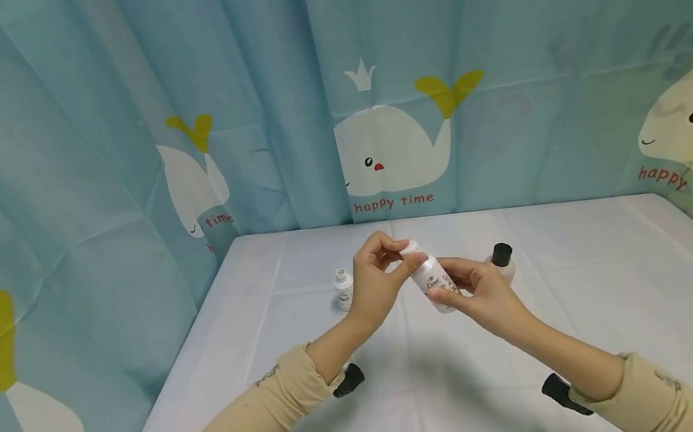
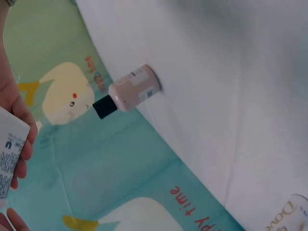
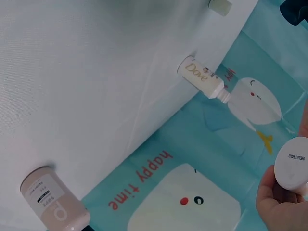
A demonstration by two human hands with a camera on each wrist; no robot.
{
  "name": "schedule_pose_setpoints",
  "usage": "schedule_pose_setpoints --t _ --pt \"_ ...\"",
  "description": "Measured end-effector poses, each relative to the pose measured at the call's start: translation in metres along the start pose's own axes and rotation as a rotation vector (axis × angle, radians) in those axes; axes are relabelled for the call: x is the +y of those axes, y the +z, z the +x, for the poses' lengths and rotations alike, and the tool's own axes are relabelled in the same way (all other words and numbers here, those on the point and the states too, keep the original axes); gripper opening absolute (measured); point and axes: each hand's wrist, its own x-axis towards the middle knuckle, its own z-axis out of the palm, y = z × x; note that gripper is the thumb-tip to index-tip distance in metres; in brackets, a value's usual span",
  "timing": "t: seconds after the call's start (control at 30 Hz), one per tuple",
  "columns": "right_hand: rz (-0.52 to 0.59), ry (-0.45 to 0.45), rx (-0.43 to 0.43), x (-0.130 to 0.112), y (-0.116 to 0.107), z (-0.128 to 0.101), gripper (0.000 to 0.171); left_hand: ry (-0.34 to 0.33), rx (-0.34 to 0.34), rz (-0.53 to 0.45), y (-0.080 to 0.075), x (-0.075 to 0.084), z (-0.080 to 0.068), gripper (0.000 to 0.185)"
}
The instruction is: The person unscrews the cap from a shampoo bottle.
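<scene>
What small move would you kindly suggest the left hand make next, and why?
Probably a gentle twist of the white cap: the left hand pinches that end, while the right hand grips the tilted Dove bottle lower down and could steady it. Which way to turn, I cannot tell.

A white-covered table (image 1: 300,262) was marked by faint creases. Toward its far side, an uncapped white Dove bottle (image 3: 202,78) was stood upright at the left, while a black-capped pink bottle (image 2: 134,89) was set upright at the right.
</scene>
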Motion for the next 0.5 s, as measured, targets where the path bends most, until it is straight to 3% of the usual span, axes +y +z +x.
schedule_pose_setpoints --t 0.13,0.23,0.5 --pt "0.021 0.03 -0.002 -0.0008 0.0029 0.001 0.041 -0.003 0.023 -0.004 0.0026 -0.0006 -0.0001 0.02" --pt "0.042 0.059 -0.01 -0.0013 0.004 0.0014 0.043 -0.002 0.002 -0.038 0.0031 -0.0009 0.0004 0.024" --pt "0.072 0.093 -0.034 -0.0011 0.0001 -0.0033 0.045 -0.043 -0.188 -0.143 -0.0052 -0.0022 0.0043 0.087"
